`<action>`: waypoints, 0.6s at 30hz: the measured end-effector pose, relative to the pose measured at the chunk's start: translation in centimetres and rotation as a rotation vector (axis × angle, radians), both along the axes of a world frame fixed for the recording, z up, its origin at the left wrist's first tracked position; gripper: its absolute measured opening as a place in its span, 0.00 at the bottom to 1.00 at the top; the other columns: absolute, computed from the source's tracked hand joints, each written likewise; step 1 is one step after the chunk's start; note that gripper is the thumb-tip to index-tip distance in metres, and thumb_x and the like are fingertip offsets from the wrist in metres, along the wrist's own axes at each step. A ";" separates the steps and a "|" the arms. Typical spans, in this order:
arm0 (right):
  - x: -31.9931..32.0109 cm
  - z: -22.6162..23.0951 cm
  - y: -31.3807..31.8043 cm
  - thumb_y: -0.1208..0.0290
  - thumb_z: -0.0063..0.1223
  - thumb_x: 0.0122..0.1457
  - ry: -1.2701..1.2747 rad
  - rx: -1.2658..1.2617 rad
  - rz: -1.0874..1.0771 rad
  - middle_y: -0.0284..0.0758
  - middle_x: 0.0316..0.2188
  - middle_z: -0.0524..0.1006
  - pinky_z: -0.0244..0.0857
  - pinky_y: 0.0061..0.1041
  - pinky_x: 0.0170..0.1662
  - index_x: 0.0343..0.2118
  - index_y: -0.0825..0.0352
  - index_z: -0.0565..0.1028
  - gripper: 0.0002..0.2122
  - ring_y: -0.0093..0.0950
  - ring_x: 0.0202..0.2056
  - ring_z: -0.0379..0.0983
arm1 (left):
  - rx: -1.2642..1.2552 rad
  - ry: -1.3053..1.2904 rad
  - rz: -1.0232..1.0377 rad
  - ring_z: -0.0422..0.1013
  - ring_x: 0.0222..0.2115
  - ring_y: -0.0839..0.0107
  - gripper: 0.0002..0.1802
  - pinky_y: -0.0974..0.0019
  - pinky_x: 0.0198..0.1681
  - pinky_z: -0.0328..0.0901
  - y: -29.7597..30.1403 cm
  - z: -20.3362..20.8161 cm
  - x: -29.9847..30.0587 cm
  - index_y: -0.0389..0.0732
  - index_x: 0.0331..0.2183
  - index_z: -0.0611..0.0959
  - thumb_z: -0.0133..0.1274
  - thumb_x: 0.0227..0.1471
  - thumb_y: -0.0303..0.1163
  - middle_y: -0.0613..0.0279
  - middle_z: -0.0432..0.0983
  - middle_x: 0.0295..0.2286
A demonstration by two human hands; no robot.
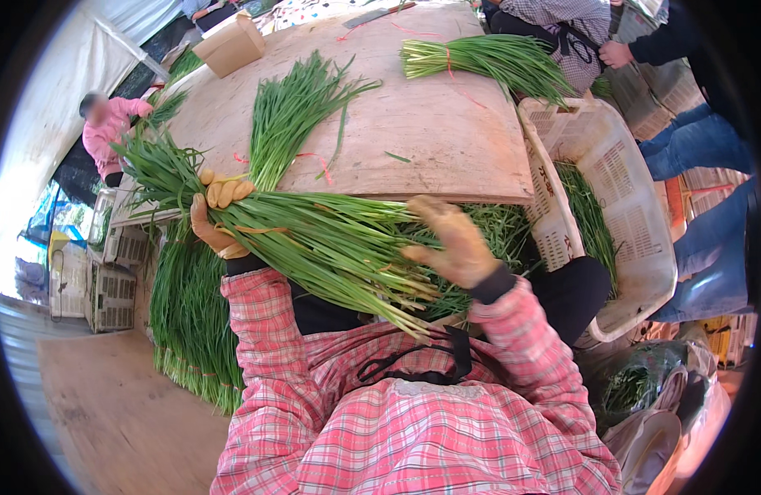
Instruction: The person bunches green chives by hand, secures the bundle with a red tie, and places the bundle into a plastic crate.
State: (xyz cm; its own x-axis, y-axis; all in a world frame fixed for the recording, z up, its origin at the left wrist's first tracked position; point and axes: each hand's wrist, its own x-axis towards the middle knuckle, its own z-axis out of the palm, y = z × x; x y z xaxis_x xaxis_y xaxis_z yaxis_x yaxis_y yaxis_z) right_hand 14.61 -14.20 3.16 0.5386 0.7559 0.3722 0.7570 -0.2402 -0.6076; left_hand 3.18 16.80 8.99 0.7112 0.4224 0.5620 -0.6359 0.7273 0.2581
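A thick bundle of garlic chives (pixel 327 235) lies across in front of me, leafy tips to the left and pale stem ends to the right. My left hand (pixel 221 206), in a tan work glove, is wrapped round its leafy part. An orange tie (pixel 261 229) shows on the bundle beside that hand. At the stem ends is my right hand (pixel 455 243), also gloved, its fingers stretched and apart. The fingertips are close to the stems; whether they touch I cannot tell. Another chive bunch (pixel 294 115) rests on the wooden board (pixel 372 140) just beyond.
A tied bunch (pixel 479 62) lies at the board's far right. Beside the board stands a white plastic crate (pixel 636 198) with chives inside. Stacked bunches (pixel 195 305) sit at my left, loose leaves (pixel 496 239) under my right hand. Other people (pixel 112 132) are around the board.
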 end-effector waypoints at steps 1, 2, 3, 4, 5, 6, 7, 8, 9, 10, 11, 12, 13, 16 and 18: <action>-0.3 0.0 1.7 0.66 0.60 0.50 -0.031 0.056 0.010 0.44 0.42 0.74 0.64 0.33 0.46 0.42 0.68 0.72 0.18 0.41 0.44 0.70 | -0.031 -0.008 -0.005 0.60 0.25 0.81 0.14 0.70 0.37 0.58 -0.5 0.0 0.3 0.35 0.41 0.70 0.46 0.53 0.29 0.74 0.60 0.22; -0.7 -0.8 2.1 0.65 0.59 0.51 -0.063 0.004 -0.091 0.42 0.36 0.75 0.66 0.33 0.40 0.36 0.66 0.73 0.13 0.39 0.38 0.72 | -0.059 -0.016 0.001 0.60 0.25 0.81 0.14 0.71 0.37 0.58 -0.7 0.1 0.2 0.35 0.41 0.70 0.46 0.53 0.29 0.74 0.60 0.22; -1.2 -2.0 2.3 0.63 0.57 0.52 -0.095 -0.047 -0.192 0.39 0.30 0.76 0.68 0.32 0.34 0.30 0.65 0.75 0.10 0.38 0.32 0.74 | -0.064 -0.042 -0.023 0.59 0.25 0.81 0.13 0.71 0.37 0.58 -0.5 0.2 0.0 0.35 0.41 0.70 0.46 0.53 0.30 0.74 0.60 0.22; -0.9 -3.3 1.8 0.64 0.57 0.52 -0.093 0.122 -0.249 0.38 0.25 0.75 0.67 0.33 0.30 0.26 0.64 0.73 0.09 0.38 0.27 0.74 | -0.065 -0.066 -0.041 0.59 0.25 0.81 0.13 0.71 0.37 0.58 0.1 0.3 -0.4 0.36 0.41 0.70 0.46 0.53 0.30 0.74 0.60 0.23; -0.3 -4.2 0.2 0.65 0.57 0.52 -0.089 0.286 -0.308 0.36 0.21 0.74 0.66 0.33 0.25 0.22 0.64 0.72 0.09 0.37 0.23 0.73 | -0.071 -0.089 -0.060 0.59 0.25 0.81 0.12 0.71 0.38 0.59 0.6 0.3 -0.9 0.36 0.41 0.70 0.46 0.54 0.30 0.74 0.60 0.23; 0.5 -4.6 -1.9 0.65 0.58 0.51 -0.062 0.156 -0.460 0.37 0.20 0.73 0.66 0.34 0.25 0.22 0.65 0.72 0.10 0.38 0.22 0.73 | -0.092 -0.114 -0.059 0.59 0.24 0.82 0.12 0.71 0.37 0.59 1.0 0.3 -1.4 0.37 0.41 0.70 0.46 0.53 0.30 0.75 0.61 0.22; 1.6 -5.0 -4.3 0.65 0.59 0.49 -0.034 0.026 -0.609 0.38 0.20 0.73 0.66 0.36 0.24 0.21 0.66 0.71 0.11 0.39 0.22 0.72 | -0.111 -0.139 -0.057 0.60 0.24 0.83 0.13 0.72 0.37 0.58 1.4 0.4 -1.9 0.37 0.41 0.70 0.47 0.53 0.30 0.76 0.61 0.21; 2.8 -5.9 -7.6 0.64 0.59 0.50 -0.031 -0.202 -0.535 0.39 0.22 0.75 0.67 0.35 0.27 0.24 0.66 0.73 0.11 0.40 0.24 0.73 | -0.136 -0.166 -0.063 0.60 0.23 0.84 0.13 0.72 0.36 0.58 1.6 0.3 -2.2 0.37 0.41 0.70 0.48 0.53 0.31 0.77 0.61 0.20; 3.3 -6.6 -9.5 0.63 0.60 0.50 -0.023 -0.425 -0.453 0.39 0.24 0.76 0.68 0.34 0.29 0.26 0.67 0.75 0.11 0.41 0.26 0.74 | -0.136 -0.162 -0.054 0.60 0.22 0.84 0.13 0.73 0.36 0.58 1.8 0.1 -2.3 0.38 0.40 0.70 0.48 0.53 0.31 0.78 0.61 0.19; 2.5 -6.1 -9.3 0.62 0.59 0.51 -0.024 -0.341 -0.361 0.40 0.26 0.76 0.68 0.35 0.32 0.29 0.67 0.76 0.12 0.41 0.28 0.74 | -0.133 -0.157 -0.047 0.60 0.21 0.85 0.13 0.74 0.35 0.59 2.0 -0.1 -2.2 0.38 0.40 0.70 0.49 0.53 0.31 0.78 0.61 0.19; 1.7 -4.6 -8.5 0.62 0.58 0.52 -0.030 -0.262 -0.270 0.41 0.28 0.77 0.68 0.35 0.34 0.32 0.67 0.77 0.12 0.42 0.31 0.74 | -0.131 -0.151 -0.038 0.60 0.20 0.85 0.13 0.74 0.34 0.59 2.2 -0.3 -2.2 0.38 0.40 0.70 0.50 0.52 0.32 0.79 0.61 0.18; 0.6 -2.6 -6.3 0.61 0.55 0.54 0.166 -0.073 -0.167 0.43 0.29 0.77 0.67 0.36 0.37 0.33 0.68 0.78 0.13 0.41 0.33 0.74 | -0.155 -0.136 -0.011 0.60 0.20 0.85 0.13 0.75 0.34 0.59 1.1 -0.3 -1.9 0.39 0.40 0.70 0.50 0.52 0.32 0.79 0.61 0.18; 0.0 -2.3 -4.4 0.59 0.54 0.55 0.196 -0.017 -0.116 0.44 0.31 0.77 0.67 0.36 0.38 0.34 0.68 0.78 0.15 0.40 0.34 0.74 | -0.118 -0.151 -0.025 0.60 0.22 0.84 0.12 0.74 0.34 0.60 -0.4 0.0 -0.9 0.40 0.39 0.70 0.49 0.53 0.31 0.78 0.62 0.19; -1.5 -1.7 0.5 0.62 0.52 0.56 0.133 0.116 -0.111 0.42 0.28 0.77 0.66 0.35 0.34 0.35 0.67 0.77 0.12 0.41 0.30 0.73 | -0.094 -0.178 -0.052 0.60 0.22 0.84 0.11 0.74 0.35 0.60 -3.0 0.7 0.9 0.41 0.38 0.69 0.49 0.52 0.30 0.78 0.62 0.20; -1.9 -1.3 0.9 0.65 0.52 0.56 0.309 0.164 -0.141 0.42 0.25 0.76 0.66 0.34 0.32 0.33 0.67 0.77 0.10 0.40 0.28 0.74 | -0.061 -0.202 -0.081 0.62 0.22 0.85 0.11 0.74 0.35 0.60 -2.3 0.6 1.1 0.40 0.38 0.69 0.49 0.53 0.31 0.77 0.64 0.20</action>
State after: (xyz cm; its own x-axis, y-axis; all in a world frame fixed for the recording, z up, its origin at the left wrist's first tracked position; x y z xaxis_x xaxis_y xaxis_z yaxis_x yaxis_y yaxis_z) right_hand 12.71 -13.34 1.90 0.7390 0.6100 0.2861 0.4984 -0.2092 -0.8413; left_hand 4.32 14.52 9.59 0.6196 0.4061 0.6717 -0.6092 0.7884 0.0853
